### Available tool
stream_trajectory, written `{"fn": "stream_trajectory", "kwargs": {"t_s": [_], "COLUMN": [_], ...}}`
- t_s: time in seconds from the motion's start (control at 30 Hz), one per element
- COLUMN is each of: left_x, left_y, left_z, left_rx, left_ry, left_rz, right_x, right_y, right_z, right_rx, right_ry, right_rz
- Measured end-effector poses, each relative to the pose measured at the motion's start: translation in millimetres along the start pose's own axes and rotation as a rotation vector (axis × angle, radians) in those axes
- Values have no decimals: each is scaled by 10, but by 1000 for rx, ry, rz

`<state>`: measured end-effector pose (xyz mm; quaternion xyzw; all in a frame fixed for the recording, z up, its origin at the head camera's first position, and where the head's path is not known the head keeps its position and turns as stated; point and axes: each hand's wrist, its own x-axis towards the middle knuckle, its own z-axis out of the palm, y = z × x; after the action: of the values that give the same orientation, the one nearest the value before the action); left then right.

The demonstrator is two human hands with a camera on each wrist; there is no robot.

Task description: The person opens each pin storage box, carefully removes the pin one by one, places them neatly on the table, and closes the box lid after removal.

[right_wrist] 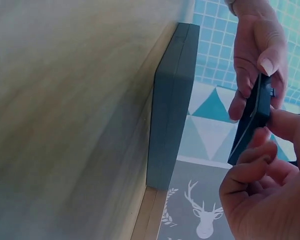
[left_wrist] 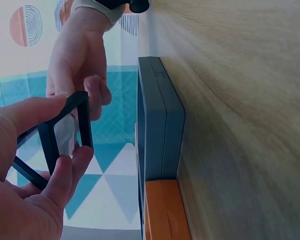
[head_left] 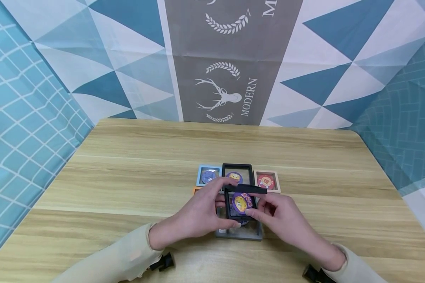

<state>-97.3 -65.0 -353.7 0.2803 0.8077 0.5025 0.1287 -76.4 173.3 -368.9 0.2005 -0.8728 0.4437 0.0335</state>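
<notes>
A small black hinged display frame [head_left: 246, 189] is spread apart between both hands, above the grey frame [head_left: 239, 236] on the table. One half stands up edge-on; the other carries a round purple badge [head_left: 240, 203] with a yellow cartoon animal face. The left hand [head_left: 200, 212] grips the frame at its left side, thumb along the near edge and fingers at the far side. From the right, the right hand [head_left: 285, 220] pinches it, thumb at the badge's lower right. In the left wrist view, clear film shows inside the black frame [left_wrist: 83, 120].
Behind the hands lie a light-blue frame [head_left: 198, 177], a larger black frame [head_left: 237, 165] and a cream frame [head_left: 278, 184], each with a round badge. An orange frame [left_wrist: 167, 205] adjoins the grey one. Patterned cloth [head_left: 226, 47] hangs behind the wooden table [head_left: 127, 165].
</notes>
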Motion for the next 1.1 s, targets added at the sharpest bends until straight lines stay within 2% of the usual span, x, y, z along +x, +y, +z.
{"fn": "stream_trajectory", "kwargs": {"t_s": [0.13,0.27,0.4,0.63,0.73,0.9,0.97,1.1], "left_x": [4,20,32,32,27,29,30,33], "left_y": [-3,-18,-34,-35,-30,-19,-18,-19], "left_z": [-1,-7,-11,-16,-23,-34,-33,-26], "left_rx": [-11,-52,-96,-105,-110,-128,-138,-154], "left_ry": [-3,-9,-20,-31,-28,-19,-20,-30], "left_rz": [-3,-4,-15,-26,-38,-45,-41,-35], "right_x": [-4,-1,3,19,29,43,50,55], "right_y": [-7,-25,-57,-66,-56,-40,-32,-15], "right_z": [-11,-43,-97,-164,-210,-283,-285,-240], "right_rx": [57,150,233,304,339,379,358,245], "right_ry": [9,-2,-50,-124,-188,-287,-285,-245], "right_rz": [33,131,220,332,374,385,369,332]}}
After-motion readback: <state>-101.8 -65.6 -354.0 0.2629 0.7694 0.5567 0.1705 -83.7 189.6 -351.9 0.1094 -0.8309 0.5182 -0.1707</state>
